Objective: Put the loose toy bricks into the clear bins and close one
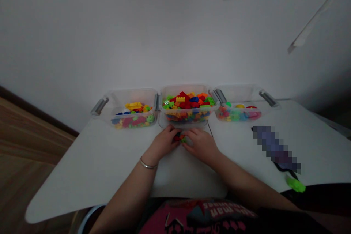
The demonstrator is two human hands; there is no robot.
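Observation:
My left hand point(163, 142) and my right hand point(202, 144) meet on the white table point(109, 161), just in front of the middle bin. Between their fingertips sits a small cluster of red and green building bricks point(180, 138), and both hands are closed around it. A silver bracelet point(147, 165) circles my left wrist. The clear middle bin point(187, 106) is heaped with red, orange, green and blue bricks.
A clear left bin point(131, 112) and a clear right bin point(239, 105) with colourful pieces flank the middle one, all against a white wall. A blurred-out object point(275, 148) and a green piece point(295, 184) lie at right. Wooden floor shows at left.

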